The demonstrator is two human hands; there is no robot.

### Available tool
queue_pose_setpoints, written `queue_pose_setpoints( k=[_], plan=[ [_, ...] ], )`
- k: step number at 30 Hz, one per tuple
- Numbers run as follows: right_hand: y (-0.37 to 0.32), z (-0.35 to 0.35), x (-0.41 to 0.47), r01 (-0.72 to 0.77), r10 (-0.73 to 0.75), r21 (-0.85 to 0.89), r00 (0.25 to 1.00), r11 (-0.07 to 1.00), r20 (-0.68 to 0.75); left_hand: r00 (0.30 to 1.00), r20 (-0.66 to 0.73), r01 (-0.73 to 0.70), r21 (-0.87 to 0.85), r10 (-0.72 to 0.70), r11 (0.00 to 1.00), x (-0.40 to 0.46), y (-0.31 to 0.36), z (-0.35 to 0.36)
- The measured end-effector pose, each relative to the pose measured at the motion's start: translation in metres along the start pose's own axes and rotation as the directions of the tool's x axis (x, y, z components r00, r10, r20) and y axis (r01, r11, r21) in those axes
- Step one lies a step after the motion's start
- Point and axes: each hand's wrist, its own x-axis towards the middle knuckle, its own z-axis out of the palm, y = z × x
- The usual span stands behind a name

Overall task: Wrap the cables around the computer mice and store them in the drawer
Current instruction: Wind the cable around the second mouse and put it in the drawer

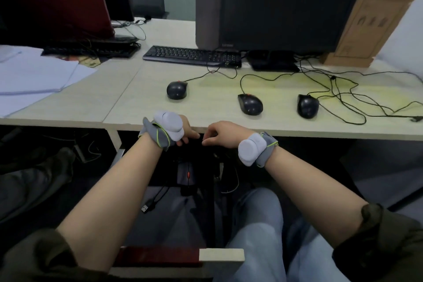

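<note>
Three black wired mice lie on the desk: one at the left [177,90], one in the middle [250,104], one at the right [307,106]. Their loose cables [338,96] trail across the desk. A fourth mouse [186,175] with an orange wheel sits below the desk edge in the dark drawer [178,257], and its USB plug [146,208] hangs to the left. My left hand [186,131] and right hand [220,136] meet just under the desk's front edge, fingertips pinched toward each other. Whether a cable runs between them is hidden in the dark.
A black keyboard [192,55] and a large monitor [290,4] stand behind the mice. A cardboard box [370,27] is at the back right. Papers [34,73] and a second keyboard [91,50] lie at the left. My legs are under the desk.
</note>
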Motion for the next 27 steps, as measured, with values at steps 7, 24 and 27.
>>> queue_pose_setpoints(
  k=[7,24,27],
  plan=[
    [0.047,-0.069,-0.034,-0.175,0.187,0.109,0.976,0.978,-0.108,0.964,-0.079,-0.257,-0.009,0.256,0.966,0.005,0.101,-0.029],
    [0.219,-0.123,-0.108,-0.451,0.716,0.644,0.660,0.619,-0.226,0.927,-0.116,-0.346,0.104,0.357,0.932,0.118,0.306,0.071],
    [0.230,-0.120,-0.100,-0.338,0.741,0.779,0.631,0.529,-0.229,0.938,-0.120,-0.328,-0.017,0.324,0.944,0.120,0.309,0.077]
  ],
)
